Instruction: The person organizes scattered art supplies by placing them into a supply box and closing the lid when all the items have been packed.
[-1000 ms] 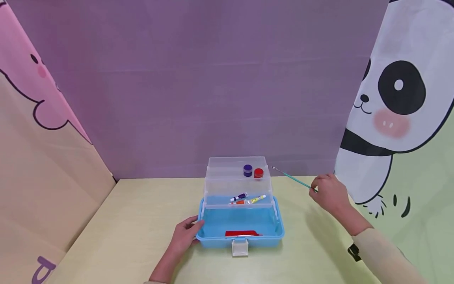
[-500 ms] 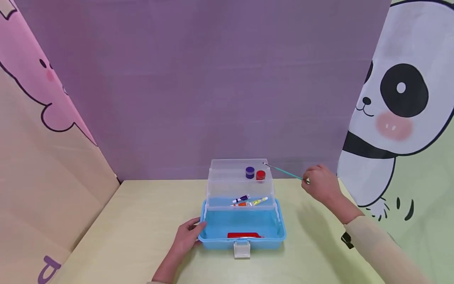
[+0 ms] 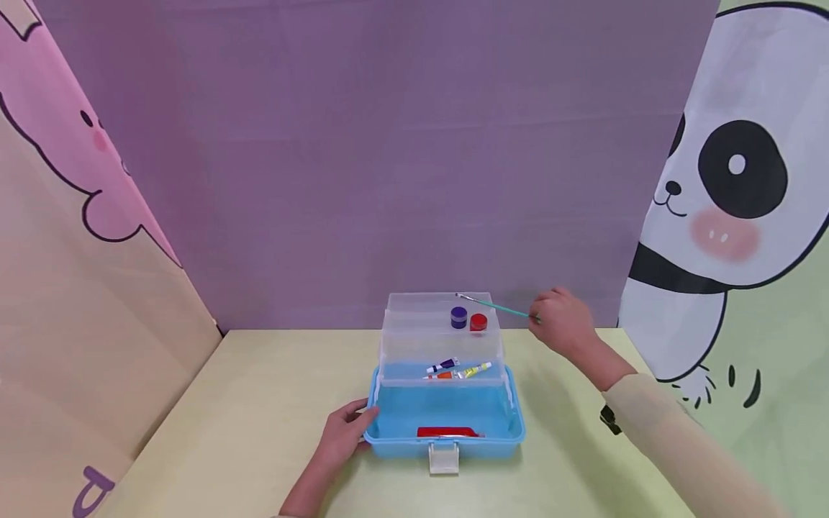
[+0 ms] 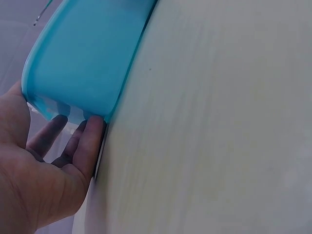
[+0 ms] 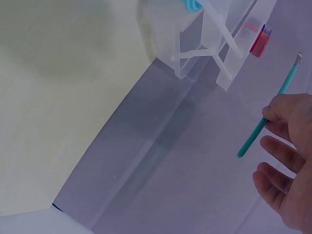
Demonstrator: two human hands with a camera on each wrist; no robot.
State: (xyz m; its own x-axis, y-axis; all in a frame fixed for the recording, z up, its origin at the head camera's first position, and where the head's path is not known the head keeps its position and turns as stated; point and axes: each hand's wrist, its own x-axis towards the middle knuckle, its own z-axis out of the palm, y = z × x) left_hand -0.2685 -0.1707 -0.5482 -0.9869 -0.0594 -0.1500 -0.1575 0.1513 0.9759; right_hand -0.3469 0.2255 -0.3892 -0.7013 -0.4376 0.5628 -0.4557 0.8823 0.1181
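Observation:
Between thumb and finger, my right hand (image 3: pixel 563 321) pinches a teal-handled paintbrush (image 3: pixel 505 309). Its metal end points left, over the upper translucent tray (image 3: pixel 404 321) of a blue storage box (image 3: pixel 396 414). A purple paint pot (image 3: pixel 458 317) and a red paint pot (image 3: pixel 478 322) sit on that tray. On the lower tray (image 3: pixel 400 352) lie purple (image 3: pixel 442 365), orange (image 3: pixel 443 375) and yellow (image 3: pixel 477 370) paint tubes. Inside the base rests a long red object (image 3: pixel 447 432), its kind unclear. My left hand (image 3: pixel 343 432) grips the box's left end, thumb at the rim, fingertips (image 4: pixel 95 122) against the outer wall.
The box stands on a pale wood-grain table (image 3: pixel 278 403), close to a purple backdrop (image 3: pixel 311 180). Its white latch (image 3: pixel 443 458) hangs down in front. A panda-printed sheet (image 3: pixel 660 309) hangs on the right, and a pink-figured one (image 3: pixel 65 129) on the left.
My right hand has carried the paintbrush left and slightly up, so its tip has passed from beside the box to over the upper tray. My left hand keeps its place on the box.

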